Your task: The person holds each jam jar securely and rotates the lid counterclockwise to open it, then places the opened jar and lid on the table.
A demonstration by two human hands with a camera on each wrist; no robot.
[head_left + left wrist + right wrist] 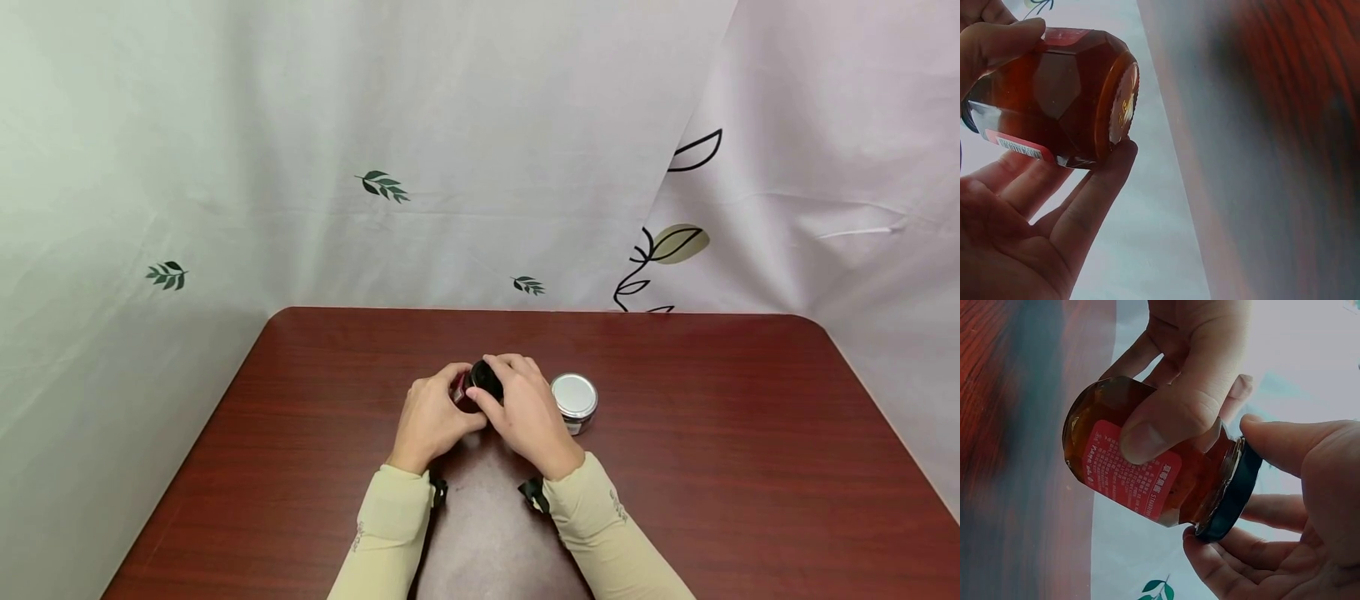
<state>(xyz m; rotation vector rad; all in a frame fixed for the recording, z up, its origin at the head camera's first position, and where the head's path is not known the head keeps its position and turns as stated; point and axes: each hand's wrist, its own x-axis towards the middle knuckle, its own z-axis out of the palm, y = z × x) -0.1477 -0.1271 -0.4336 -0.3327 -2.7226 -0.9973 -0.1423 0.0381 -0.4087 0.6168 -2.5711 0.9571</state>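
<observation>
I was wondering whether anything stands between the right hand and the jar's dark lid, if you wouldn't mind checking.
Nothing visible does: the right hand grips the dark lid directly, while the left hand holds the jar. The silver-lidded container stands beyond the right hand, off to its right.

You're in a curtained-off booth of sorts — white hangings [480,100] with leaf prints [384,186] surround your wood-grain table [720,458] (home or studio, the views don't settle).
</observation>
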